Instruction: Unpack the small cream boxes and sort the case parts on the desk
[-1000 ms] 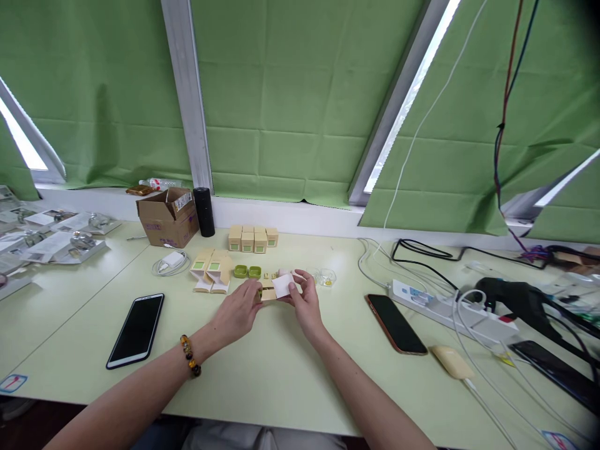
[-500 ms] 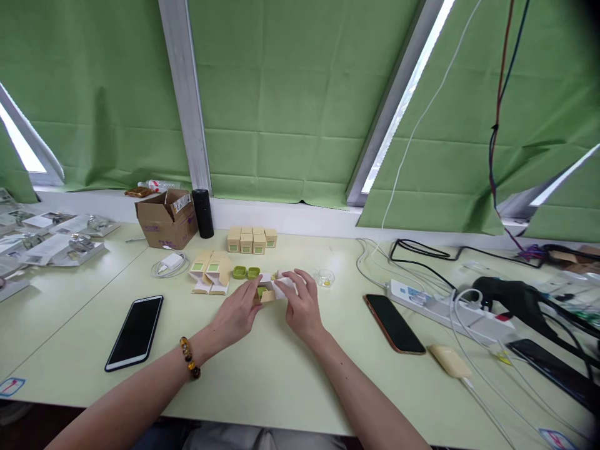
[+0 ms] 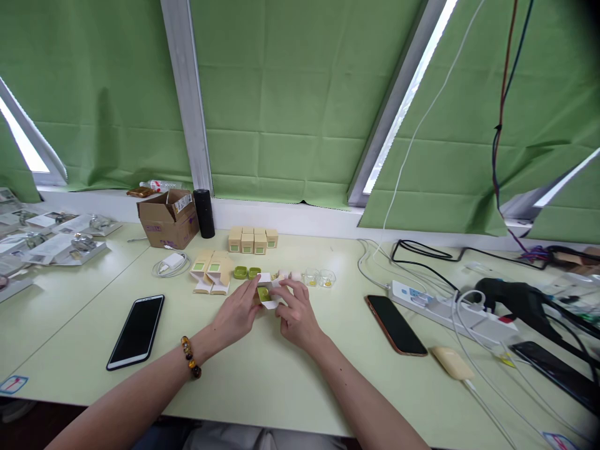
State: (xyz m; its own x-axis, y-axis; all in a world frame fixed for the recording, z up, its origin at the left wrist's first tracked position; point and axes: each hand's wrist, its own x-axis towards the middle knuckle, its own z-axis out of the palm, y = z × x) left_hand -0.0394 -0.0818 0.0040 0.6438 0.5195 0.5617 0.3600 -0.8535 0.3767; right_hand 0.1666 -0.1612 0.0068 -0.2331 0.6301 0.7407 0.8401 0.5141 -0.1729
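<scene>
My left hand (image 3: 240,307) is closed around the left side of a small cardboard box (image 3: 269,304), whose white-lined flaps stand spread. Inside the box shows a green square container (image 3: 263,294). From the other side my right hand (image 3: 296,312) grips the box with bent fingers at a flap. Just behind sit two green square containers (image 3: 247,272), side by side. Small pale pink pieces (image 3: 289,275) lie past my right fingertips, partly covered by them. Beside these stand two clear cups (image 3: 319,278) with a yellow spot in each.
Two unfolded small boxes (image 3: 212,272) lie to the left, with several closed small boxes (image 3: 253,240) farther back. A phone (image 3: 135,331) rests at left, another phone (image 3: 396,325) at right. Power strip (image 3: 450,312), cables and white charger (image 3: 171,262) lie around; a carton (image 3: 169,222) stands behind.
The box has tipped toward me, showing more of the green container inside. My right hand has shifted slightly down and left, uncovering the pink pieces and more of the clear cups.
</scene>
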